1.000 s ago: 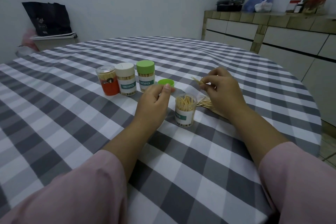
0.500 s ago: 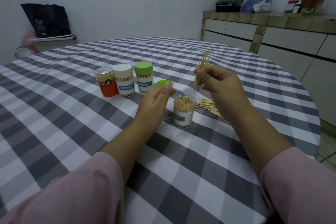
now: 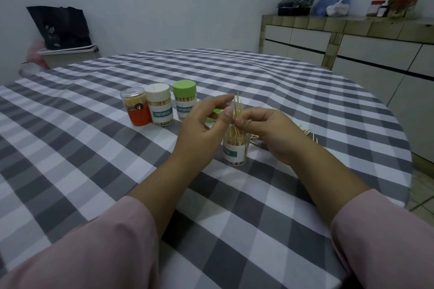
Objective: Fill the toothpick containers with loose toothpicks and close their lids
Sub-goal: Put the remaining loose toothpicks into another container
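An open clear toothpick container stands on the checked tablecloth, partly filled. Directly above it my right hand pinches an upright bundle of toothpicks, their lower ends at the container's mouth. My left hand is raised beside the bundle, thumb and forefinger touching its upper part. A loose green lid lies behind my left hand, mostly hidden. Loose toothpicks lie on the cloth behind my right hand. Three closed containers stand in a row: red, cream-lidded, green-lidded.
The round table with its grey and white cloth ends at the right, close to a tiled counter with cabinets holding bags and boxes. A dark bag on a bin stands at the back left.
My right hand brought the toothpick bundle down and left, over the open container. My left hand lifted off the table and came up against the bundle.
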